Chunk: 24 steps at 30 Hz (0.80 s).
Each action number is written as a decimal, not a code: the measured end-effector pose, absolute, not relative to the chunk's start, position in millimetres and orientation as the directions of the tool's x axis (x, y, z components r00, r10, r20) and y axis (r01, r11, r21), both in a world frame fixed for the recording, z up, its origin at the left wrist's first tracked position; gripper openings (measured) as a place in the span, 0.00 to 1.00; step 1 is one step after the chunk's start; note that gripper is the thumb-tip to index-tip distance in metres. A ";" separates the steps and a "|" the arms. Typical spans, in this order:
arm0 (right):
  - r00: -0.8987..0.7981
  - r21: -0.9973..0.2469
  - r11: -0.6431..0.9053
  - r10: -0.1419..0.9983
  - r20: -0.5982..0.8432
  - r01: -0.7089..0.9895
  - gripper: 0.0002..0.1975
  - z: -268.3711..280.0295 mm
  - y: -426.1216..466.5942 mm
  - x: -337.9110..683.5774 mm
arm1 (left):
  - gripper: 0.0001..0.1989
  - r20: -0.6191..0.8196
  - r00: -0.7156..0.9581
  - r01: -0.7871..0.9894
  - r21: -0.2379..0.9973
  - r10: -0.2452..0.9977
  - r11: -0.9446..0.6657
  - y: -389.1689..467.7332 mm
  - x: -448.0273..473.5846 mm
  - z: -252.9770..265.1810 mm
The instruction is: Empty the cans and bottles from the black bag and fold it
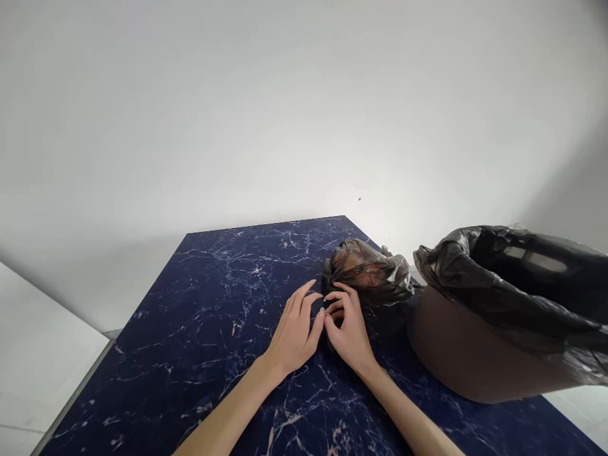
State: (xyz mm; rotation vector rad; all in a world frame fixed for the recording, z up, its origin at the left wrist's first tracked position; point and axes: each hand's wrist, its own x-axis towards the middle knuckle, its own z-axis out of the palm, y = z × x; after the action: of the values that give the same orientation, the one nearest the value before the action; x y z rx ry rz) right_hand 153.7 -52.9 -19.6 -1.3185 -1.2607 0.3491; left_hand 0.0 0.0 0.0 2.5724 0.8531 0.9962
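Observation:
A filled black plastic bag lies on the table, its thin film letting reddish-orange contents show through. The gathered neck of the bag points toward my hands. My left hand curves in from the left, thumb and fingers bent around the dark gathered plastic. From the other side my right hand pinches the same end with curled fingers. Both thumb tips meet just in front of the bag. Fingers and dark shadow partly hide the plastic between the hands.
A brown bin with a black liner folded over its rim stands close on the right. The dark blue marble-patterned table reaches a white wall at the back. Its left edge drops to a pale floor.

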 end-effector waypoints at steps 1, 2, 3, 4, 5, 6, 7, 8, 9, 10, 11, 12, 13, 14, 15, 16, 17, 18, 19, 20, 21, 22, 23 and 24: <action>0.335 -0.842 0.315 0.812 0.478 0.437 0.10 -19.8 -52.6 153.4 | 0.15 0.532 0.590 0.430 0.429 0.607 -0.794 0.4 0.2 -0.3; 0.306 -0.839 0.321 0.825 0.476 0.438 0.10 -20.1 -52.4 153.0 | 0.15 0.533 0.585 0.430 0.436 0.612 -0.791 1.0 0.4 -0.5; 0.277 -0.836 0.326 0.837 0.472 0.440 0.10 -20.3 -52.3 152.6 | 0.15 0.533 0.577 0.432 0.444 0.619 -0.785 1.6 0.6 -0.6; 0.246 -0.833 0.330 0.849 0.468 0.444 0.10 -20.4 -52.4 152.2 | 0.15 0.534 0.567 0.434 0.454 0.628 -0.778 2.4 0.8 -0.8; 0.214 -0.829 0.333 0.861 0.462 0.449 0.10 -20.4 -52.6 151.8 | 0.14 0.534 0.555 0.437 0.466 0.638 -0.769 3.1 1.0 -1.0; 0.183 -0.825 0.336 0.871 0.456 0.454 0.10 -20.1 -53.0 151.3 | 0.14 0.534 0.541 0.440 0.478 0.650 -0.760 3.8 1.0 -1.3; 0.152 -0.821 0.341 0.880 0.450 0.458 0.11 -19.7 -53.5 150.8 | 0.14 0.534 0.526 0.444 0.492 0.662 -0.749 4.4 1.0 -1.7; 0.119 -0.817 0.346 0.888 0.444 0.461 0.13 -19.0 -54.1 150.4 | 0.14 0.533 0.510 0.448 0.505 0.675 -0.737 4.8 0.9 -2.2; 0.089 -0.814 0.354 0.894 0.439 0.461 0.15 -18.0 -54.8 149.9 | 0.15 0.532 0.494 0.452 0.518 0.687 -0.726 5.2 0.6 -2.6; 0.061 -0.811 0.362 0.898 0.435 0.460 0.17 -17.0 -55.4 149.3 | 0.16 0.531 0.480 0.456 0.529 0.698 -0.716 5.4 0.2 -3.1; 0.037 -0.809 0.369 0.901 0.432 0.457 0.20 -15.8 -56.0 148.7 | 0.17 0.529 0.468 0.459 0.538 0.708 -0.707 5.5 -0.4 -3.6; 0.018 -0.807 0.376 0.902 0.431 0.455 0.22 -14.7 -56.5 148.1 | 0.18 0.528 0.459 0.463 0.545 0.715 -0.699 5.7 -1.0 -4.1; 0.005 -0.805 0.382 0.902 0.431 0.453 0.24 -13.6 -57.0 147.4 | 0.19 0.527 0.453 0.467 0.547 0.719 -0.695 6.0 -1.6 -4.5; -0.005 -0.802 0.388 0.901 0.433 0.453 0.25 -12.8 -57.4 146.7 | 0.20 0.525 0.451 0.470 0.547 0.722 -0.692 6.4 -2.1 -4.9; -0.012 -0.798 0.394 0.899 0.437 0.456 0.26 -12.2 -57.8 146.1 | 0.20 0.523 0.453 0.474 0.544 0.722 -0.692 6.9 -2.4 -5.2; -0.012 -0.791 0.401 0.895 0.446 0.462 0.26 -11.9 -58.0 145.5 | 0.20 0.521 0.457 0.479 0.539 0.721 -0.693 7.6 -2.6 -5.5; 0.000 -0.781 0.408 0.886 0.463 0.473 0.25 -11.9 -58.3 145.0 | 0.20 0.520 0.462 0.484 0.532 0.719 -0.695 8.2 -2.5 -5.8; 0.022 -0.768 0.414 0.874 0.485 0.488 0.24 -12.2 -58.4 144.7 | 0.20 0.518 0.467 0.490 0.524 0.717 -0.697 8.8 -2.1 -6.1; 0.053 -0.755 0.419 0.858 0.511 0.505 0.22 -12.7 -58.6 144.5 | 0.20 0.516 0.471 0.497 0.515 0.715 -0.699 9.2 -1.7 -6.3; 0.088 -0.741 0.421 0.838 0.539 0.523 0.20 -13.2 -58.9 144.6 | 0.21 0.514 0.476 0.505 0.504 0.713 -0.700 9.5 -1.2 -6.5; 0.122 -0.728 0.423 0.816 0.564 0.540 0.18 -13.7 -59.2 144.9 | 0.21 0.512 0.483 0.512 0.493 0.710 -0.703 9.5 -0.7 -6.6; 0.149 -0.716 0.425 0.795 0.587 0.554 0.17 -13.8 -59.7 145.4 | 0.22 0.509 0.493 0.519 0.479 0.705 -0.708 9.5 -0.3 -6.7; 0.168 -0.706 0.429 0.777 0.607 0.564 0.15 -13.4 -60.4 146.1 | 0.23 0.506 0.507 0.523 0.463 0.698 -0.716 9.3 -0.2 -6.7; 0.180 -0.694 0.435 0.760 0.625 0.573 0.14 -12.3 -61.3 147.1 | 0.23 0.504 0.523 0.525 0.445 0.687 -0.726 9.1 -0.2 -6.7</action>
State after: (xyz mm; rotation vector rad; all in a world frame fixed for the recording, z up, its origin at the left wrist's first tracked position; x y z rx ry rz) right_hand 147.1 -61.3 -12.3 -1.2364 -1.4961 0.1963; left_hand -0.2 9.1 -6.7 2.5272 1.0249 0.9931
